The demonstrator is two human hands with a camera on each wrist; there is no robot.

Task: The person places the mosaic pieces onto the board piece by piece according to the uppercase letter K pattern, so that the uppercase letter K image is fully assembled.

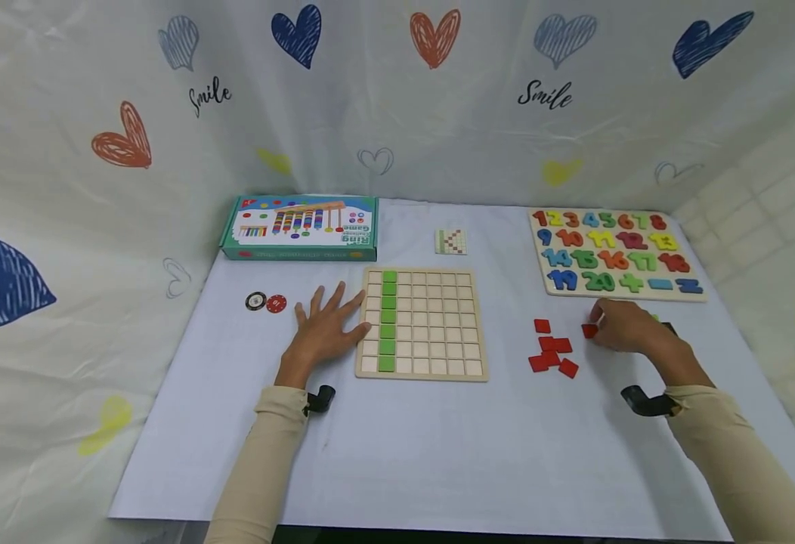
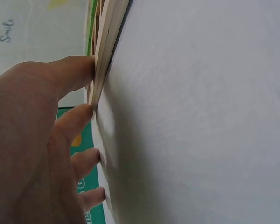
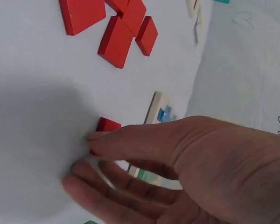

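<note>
A wooden grid board (image 1: 434,325) lies mid-table, with a column of green square tiles (image 1: 387,333) filling its second column from the left. My left hand (image 1: 323,330) is spread at the board's left side, thumb and index fingertip touching its edge; the left wrist view shows the thumb (image 2: 77,74) against the wooden rim (image 2: 104,56). Over on the right, my right hand (image 1: 625,326) pinches a red tile (image 1: 589,331) low over the table. The thumb partly covers that tile (image 3: 107,125) in the right wrist view. Several loose red tiles (image 1: 550,358) lie left of this hand.
A number puzzle board (image 1: 615,255) lies at the back right. At the back left is a green toy box (image 1: 298,228). Between them lies a small patterned card (image 1: 450,242). A black round chip (image 1: 256,301) and a red one (image 1: 276,304) are left of my left hand.
</note>
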